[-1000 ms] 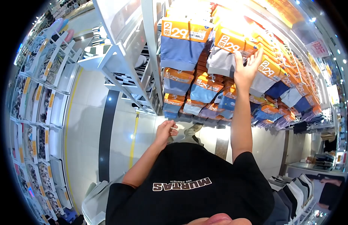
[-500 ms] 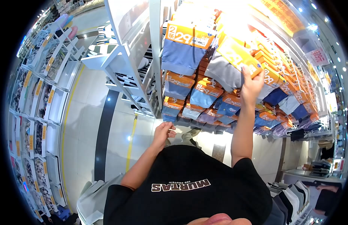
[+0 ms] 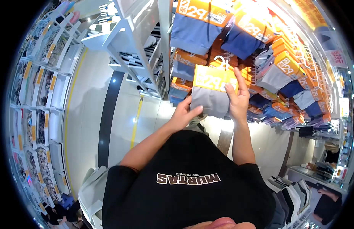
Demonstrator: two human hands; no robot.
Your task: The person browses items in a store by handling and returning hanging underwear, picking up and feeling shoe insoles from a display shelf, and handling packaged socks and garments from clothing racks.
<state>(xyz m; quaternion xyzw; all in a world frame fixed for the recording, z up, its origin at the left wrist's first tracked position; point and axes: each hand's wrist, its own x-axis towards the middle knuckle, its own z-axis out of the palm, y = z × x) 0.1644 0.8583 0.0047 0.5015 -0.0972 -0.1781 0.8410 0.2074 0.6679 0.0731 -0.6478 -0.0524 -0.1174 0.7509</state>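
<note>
A grey underwear pack (image 3: 210, 100) with an orange price card and a white plastic hook is in front of my chest, away from the rack. My left hand (image 3: 183, 115) grips its lower left edge, the thumb lying on the grey cloth. On the other side my right hand (image 3: 239, 99) holds the right edge, with the thumb over the card's corner. Behind it hang similar packs, among them a blue pack (image 3: 194, 33) and a navy pack (image 3: 240, 41). The fingers behind the grey pack are partly hidden.
Rows of hanging packs (image 3: 286, 70) reach off to the right. A white shelf unit (image 3: 133, 45) stands left of them. Across the tiled aisle (image 3: 85, 110) are tiered display shelves (image 3: 58, 126). Clothes on hangers (image 3: 293, 194) are near my lower right.
The grey pack has come off the rack, down toward my chest in my right hand. My left hand has risen and taken its left edge. The navy pack behind now shows.
</note>
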